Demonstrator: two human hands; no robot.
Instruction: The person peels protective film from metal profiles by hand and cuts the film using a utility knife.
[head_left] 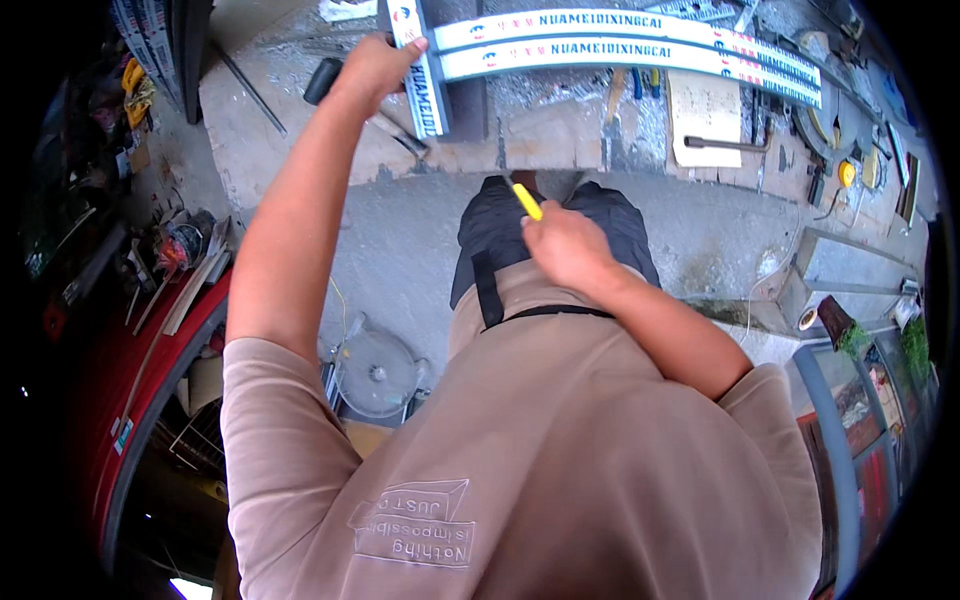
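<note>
My left hand (378,72) reaches to the far side of the bench and grips a short, film-wrapped profile bar (428,100), its thumb lying over the bar's face. That bar stands crosswise against the left ends of long white-faced profile bars (580,58), which run off to the right. Held low near my waist, my right hand (570,243) is closed round a slim yellow tool (527,202). A thin dark end of the tool points toward the bench edge; its exact kind cannot be made out.
A worn workbench (555,125) spans the far side, strewn with shavings. On it lie a sheet of paper (700,110), an L-shaped wrench (730,146), a hammer (395,130) and a yellow tape measure (847,173). A round grey disc-shaped object (376,370) is on the floor at left.
</note>
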